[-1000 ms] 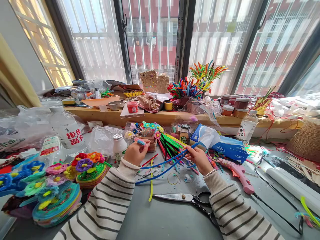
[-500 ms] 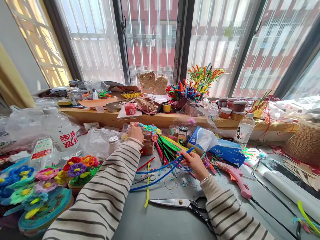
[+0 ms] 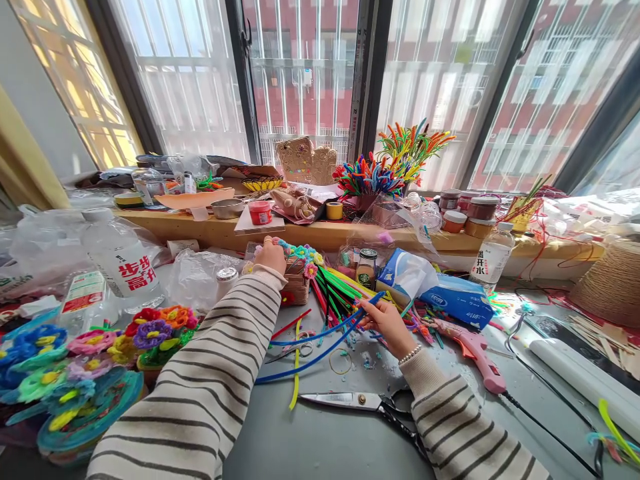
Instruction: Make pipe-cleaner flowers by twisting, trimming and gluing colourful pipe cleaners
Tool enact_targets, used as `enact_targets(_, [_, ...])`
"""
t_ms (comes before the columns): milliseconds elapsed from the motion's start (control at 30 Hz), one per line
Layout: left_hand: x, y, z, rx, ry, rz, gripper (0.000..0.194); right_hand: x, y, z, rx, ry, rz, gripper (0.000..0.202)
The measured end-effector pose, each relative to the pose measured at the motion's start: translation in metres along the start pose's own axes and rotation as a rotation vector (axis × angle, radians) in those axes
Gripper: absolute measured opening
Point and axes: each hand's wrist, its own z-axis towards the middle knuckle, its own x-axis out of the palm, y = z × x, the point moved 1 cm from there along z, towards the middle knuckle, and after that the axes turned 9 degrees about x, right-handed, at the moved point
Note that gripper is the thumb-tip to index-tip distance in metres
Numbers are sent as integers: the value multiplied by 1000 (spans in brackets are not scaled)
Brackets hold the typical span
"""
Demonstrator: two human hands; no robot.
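My right hand (image 3: 387,325) is closed, pinching blue pipe cleaners (image 3: 320,357) whose long ends curve left over the table. My left hand (image 3: 271,257) reaches forward, fingers curled down at the small pastel flowers (image 3: 305,253) on top of a brown woven basket (image 3: 296,288). What its fingertips grip, if anything, is hidden behind the hand. Between the hands, a bundle of green, yellow, red and black pipe cleaners (image 3: 343,287) lies beside the basket. Large scissors (image 3: 360,400) rest in front of my right hand, and smaller scissors (image 3: 295,350) lie partly under the blue strands.
A pink glue gun (image 3: 473,353) with its cord lies right of my right hand, near a blue tissue pack (image 3: 455,300). Fluffy flower pots (image 3: 90,407) and a water bottle (image 3: 120,267) stand at left. A wooden ledge (image 3: 210,232) runs along the back, loaded with craft supplies.
The view has shifted slightly. Both hands stay almost where they were; the right still pinches the blue pipe cleaners, and the left remains at the basket's flowers.
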Motion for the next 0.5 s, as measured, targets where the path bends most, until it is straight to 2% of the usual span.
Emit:
enact_targets(300, [-19,6,3,-27,-18,-22,26,2,0,-1,20,10,20,20])
enact_targets(500, [-18,10,-3,-98,-63,-125,34,2,-1,0,29,12,18,20])
